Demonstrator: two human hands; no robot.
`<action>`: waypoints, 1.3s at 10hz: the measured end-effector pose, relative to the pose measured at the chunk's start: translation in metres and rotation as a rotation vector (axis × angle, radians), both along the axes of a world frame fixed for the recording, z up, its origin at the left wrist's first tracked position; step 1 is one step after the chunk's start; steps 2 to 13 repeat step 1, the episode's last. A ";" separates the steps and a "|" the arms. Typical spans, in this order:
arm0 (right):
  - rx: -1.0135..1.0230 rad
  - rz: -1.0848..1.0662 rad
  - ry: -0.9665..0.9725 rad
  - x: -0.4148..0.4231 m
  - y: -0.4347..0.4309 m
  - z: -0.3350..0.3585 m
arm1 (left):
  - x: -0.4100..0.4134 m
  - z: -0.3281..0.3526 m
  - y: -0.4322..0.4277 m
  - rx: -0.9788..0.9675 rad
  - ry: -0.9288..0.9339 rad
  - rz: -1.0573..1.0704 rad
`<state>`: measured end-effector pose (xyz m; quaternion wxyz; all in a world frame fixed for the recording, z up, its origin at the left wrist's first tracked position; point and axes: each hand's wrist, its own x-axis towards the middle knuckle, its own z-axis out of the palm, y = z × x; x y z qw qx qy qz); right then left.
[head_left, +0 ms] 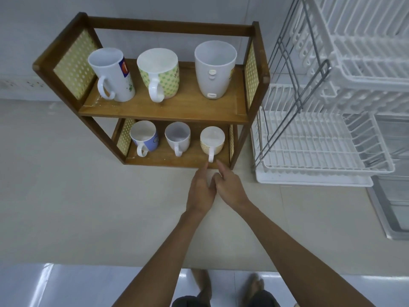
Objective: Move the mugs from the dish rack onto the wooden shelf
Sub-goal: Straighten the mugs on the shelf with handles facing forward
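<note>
The wooden shelf (pixel 163 110) stands on the counter with mugs on both boards. On top are a tall white mug (pixel 112 74), a green-patterned mug (pixel 159 76) upside down and a white cup (pixel 213 72). Below are a blue-and-white mug (pixel 145 138), a white mug (pixel 178 137) and a yellow-patterned mug (pixel 212 140) upside down. My left hand (pixel 200 189) and my right hand (pixel 229 187) touch each other just in front of the yellow-patterned mug's handle. Each has a finger stretched toward it and holds nothing. The white dish rack (pixel 321 140) at right holds no mugs.
The beige counter (pixel 77 196) stretches left and in front of the shelf. A metal sink (pixel 394 207) lies right of the dish rack. My bare feet and the shiny floor show below the counter's front edge.
</note>
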<state>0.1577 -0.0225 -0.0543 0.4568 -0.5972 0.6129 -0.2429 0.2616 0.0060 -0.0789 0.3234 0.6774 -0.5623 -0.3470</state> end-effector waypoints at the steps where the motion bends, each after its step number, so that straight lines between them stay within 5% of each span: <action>1: -0.146 0.126 0.187 -0.031 0.033 -0.005 | -0.009 -0.006 0.040 -0.022 -0.232 -0.027; 13: -0.146 0.126 0.187 -0.031 0.033 -0.005 | -0.009 -0.006 0.040 -0.022 -0.232 -0.027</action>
